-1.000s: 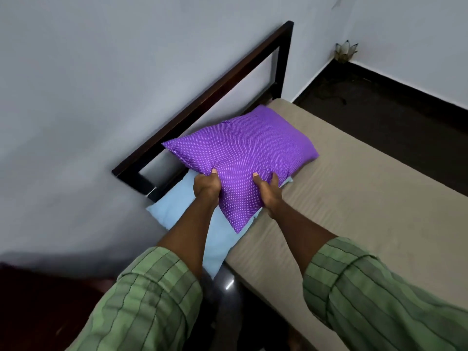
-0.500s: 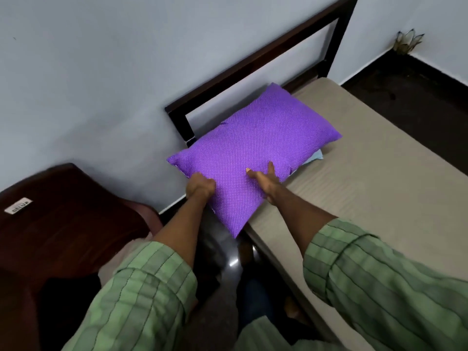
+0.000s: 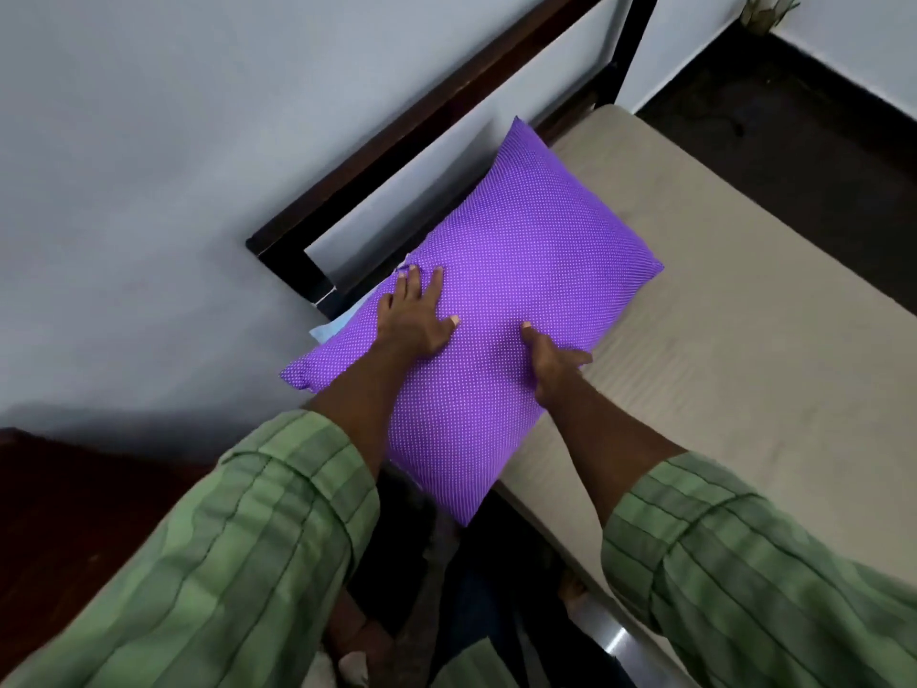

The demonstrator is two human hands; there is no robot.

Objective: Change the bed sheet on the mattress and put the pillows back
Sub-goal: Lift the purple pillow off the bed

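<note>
Purple dotted pillow [image 3: 501, 310] overhangs the bed's near edge; left hand [image 3: 414, 317] lies spread flat on it, right hand [image 3: 551, 362] grips its side. Beyond: beige sheet [image 3: 719, 340], dark headboard [image 3: 446, 111] against wall.

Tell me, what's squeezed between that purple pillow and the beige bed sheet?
A light blue pillow, of which only a corner peeks out beside the left hand, under the purple pillow on the beige sheet. The head view shows this.

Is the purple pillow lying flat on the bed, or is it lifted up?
Lying flat: the purple pillow rests at the headboard end, the left hand spread open on it. One corner overhangs the mattress edge.
</note>
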